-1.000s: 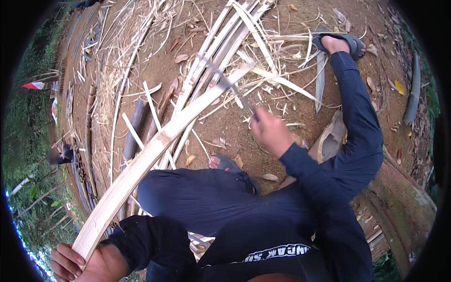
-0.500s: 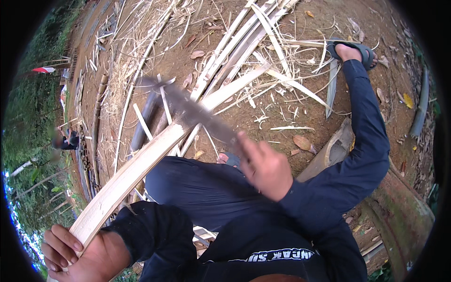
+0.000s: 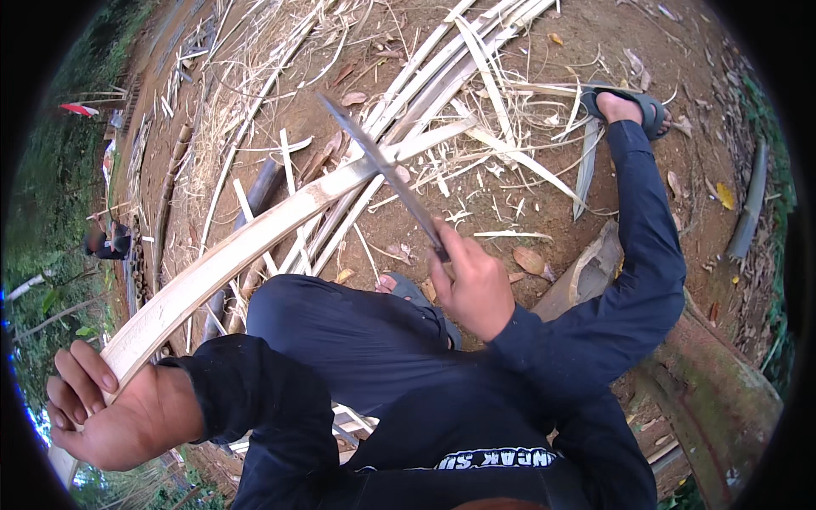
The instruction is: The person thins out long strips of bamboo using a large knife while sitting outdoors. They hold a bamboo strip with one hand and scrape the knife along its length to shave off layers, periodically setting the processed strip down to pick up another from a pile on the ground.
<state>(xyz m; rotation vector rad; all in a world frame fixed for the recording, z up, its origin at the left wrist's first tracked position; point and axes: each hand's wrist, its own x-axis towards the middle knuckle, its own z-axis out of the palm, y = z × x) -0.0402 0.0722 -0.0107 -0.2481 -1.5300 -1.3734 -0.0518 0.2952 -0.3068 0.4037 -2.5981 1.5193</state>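
My left hand (image 3: 127, 416) is closed round the near end of a long pale bamboo strip (image 3: 234, 251), which runs up and to the right across the view. My right hand (image 3: 478, 289) grips the handle end of a dark-bladed machete (image 3: 408, 200); the fingers hide most of the handle. The blade crosses the strip at an angle, near its far part, and appears to touch its surface. Beyond the blade, the strip's thinner far end lies over other split bamboo pieces (image 3: 425, 81).
Shavings and thin slivers (image 3: 510, 204) litter the brown soil. A dark pole (image 3: 265, 183) lies behind the strip. My sandalled foot (image 3: 625, 109) is at the upper right. A cut bamboo trunk (image 3: 586, 272) and a thick log (image 3: 705, 391) lie at the right. Another person (image 3: 109, 242) is far left.
The machete has shifted along the strip toward its far end and is no longer blurred. My left hand has moved slightly up and left with the strip.
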